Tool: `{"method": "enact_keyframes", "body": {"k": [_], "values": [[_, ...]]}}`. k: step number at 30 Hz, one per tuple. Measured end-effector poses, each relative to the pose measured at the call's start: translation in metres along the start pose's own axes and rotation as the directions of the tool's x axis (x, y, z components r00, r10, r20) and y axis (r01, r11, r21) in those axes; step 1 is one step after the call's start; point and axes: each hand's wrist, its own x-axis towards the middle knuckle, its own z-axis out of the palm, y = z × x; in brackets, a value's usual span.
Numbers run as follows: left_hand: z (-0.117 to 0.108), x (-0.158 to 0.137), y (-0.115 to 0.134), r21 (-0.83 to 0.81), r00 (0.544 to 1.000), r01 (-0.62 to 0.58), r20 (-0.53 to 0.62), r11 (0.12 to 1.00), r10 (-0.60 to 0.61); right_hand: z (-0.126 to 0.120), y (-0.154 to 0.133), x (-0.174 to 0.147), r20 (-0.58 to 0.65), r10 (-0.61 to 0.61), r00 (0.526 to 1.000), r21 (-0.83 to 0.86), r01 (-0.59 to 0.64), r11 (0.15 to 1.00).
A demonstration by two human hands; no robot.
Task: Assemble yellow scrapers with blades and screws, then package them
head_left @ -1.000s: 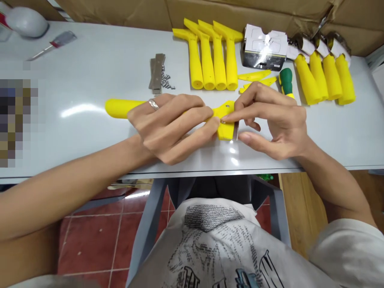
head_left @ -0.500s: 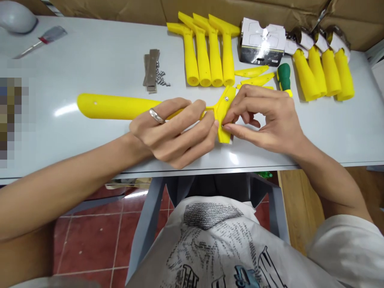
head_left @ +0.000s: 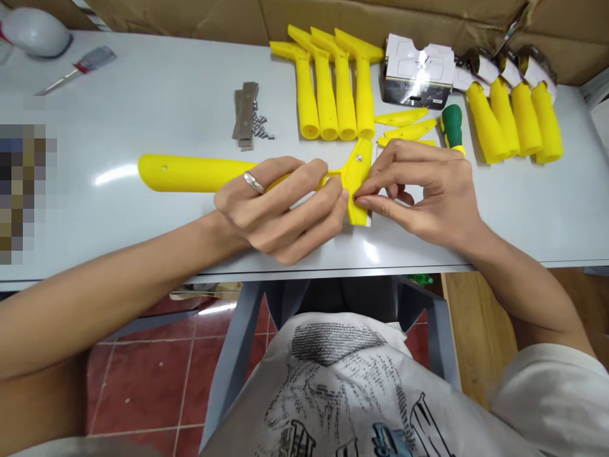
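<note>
My left hand (head_left: pixel 285 212) is closed around the neck of a yellow plastic scraper (head_left: pixel 190 173), pressing it flat on the table near the front edge. Its long handle points left and its wide head lies to the right. One screw (head_left: pixel 359 158) sits in the upper hole of the head. At the lower hole, my right hand (head_left: pixel 423 184) pinches a tiny dark screw (head_left: pixel 354 199) between thumb and forefinger, mostly covered by the fingertips. A thin pale edge shows along the head's right side.
Behind lie brown blades (head_left: pixel 245 117), loose screws (head_left: pixel 261 124), several yellow scraper handles (head_left: pixel 335 95) and yellow cover pieces (head_left: pixel 402 117). A green-handled screwdriver (head_left: pixel 451 127), a box (head_left: pixel 419 70) and more handles (head_left: pixel 516 120) stand right. A clear-handled screwdriver (head_left: pixel 95 59) lies far left.
The view has shifted a little, so things on the table appear slightly farther right. Both hands keep their grip at the scraper's head, with the right fingertips still at the lower hole.
</note>
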Motion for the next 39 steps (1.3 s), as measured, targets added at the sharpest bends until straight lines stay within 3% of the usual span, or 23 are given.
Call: {"method": "enact_keyframes", "body": {"k": [1,3,6,10,13,15,18,20,25,27,29,31,33,36,39], "values": [[0.002,-0.003,-0.001,-0.038,0.999,0.052,0.0,0.998,-0.052,0.002,0.005,-0.004,-0.01,-0.02,1.0,-0.017,0.02,1.0],[0.005,-0.008,-0.002,-0.064,0.989,0.085,-0.112,0.994,-0.092,0.005,0.017,-0.018,-0.087,-0.088,0.992,-0.049,0.084,0.995],[0.002,-0.01,-0.002,0.03,0.961,0.009,-0.277,1.0,0.0,0.007,0.035,-0.038,-0.224,-0.19,0.956,-0.126,0.165,0.978],[-0.006,-0.001,0.001,0.15,0.94,0.005,-0.339,0.989,0.047,0.0,0.043,-0.047,-0.118,-0.194,0.974,-0.232,0.163,0.959],[-0.008,0.011,0.009,0.271,0.865,0.03,-0.489,0.962,0.111,-0.006,0.042,-0.042,-0.131,-0.265,0.955,-0.192,0.238,0.952],[-0.009,0.017,0.017,0.25,0.833,0.067,-0.546,0.966,0.084,-0.007,0.04,-0.038,-0.183,-0.274,0.944,-0.149,0.249,0.957],[-0.013,0.022,0.03,0.108,0.874,0.173,-0.475,0.979,-0.102,-0.004,0.038,-0.033,-0.259,-0.206,0.944,-0.092,0.188,0.978],[-0.017,0.022,0.035,0.022,0.892,0.192,-0.421,0.981,-0.166,-0.002,0.037,-0.033,-0.314,-0.139,0.939,-0.047,0.13,0.99],[-0.027,0.023,0.038,-0.283,0.879,0.297,-0.29,0.912,-0.377,-0.003,0.037,-0.033,-0.316,0.149,0.937,0.045,-0.142,0.989],[-0.031,0.025,0.039,-0.417,0.83,0.456,-0.121,0.786,-0.545,-0.003,0.04,-0.031,-0.282,0.232,0.931,0.09,-0.215,0.972],[-0.036,0.028,0.041,-0.483,0.732,0.626,0.094,0.611,-0.675,-0.002,0.044,-0.028,-0.257,0.256,0.932,0.162,-0.22,0.962],[-0.041,0.031,0.043,-0.512,0.644,0.716,0.226,0.473,-0.731,-0.001,0.049,-0.025,-0.217,0.262,0.94,0.216,-0.216,0.952],[-0.043,0.036,0.043,-0.552,0.603,0.74,0.293,0.383,-0.742,-0.005,0.054,-0.023,-0.185,0.276,0.943,0.189,-0.242,0.952],[-0.045,0.046,0.037,-0.579,0.536,0.775,0.393,0.252,-0.747,-0.026,0.055,-0.023,-0.264,0.305,0.915,-0.121,-0.345,0.931],[-0.041,0.061,0.024,-0.551,0.428,0.828,0.502,0.104,-0.751,-0.057,0.056,-0.026,-0.438,0.337,0.834,-0.402,-0.516,0.756]]}}
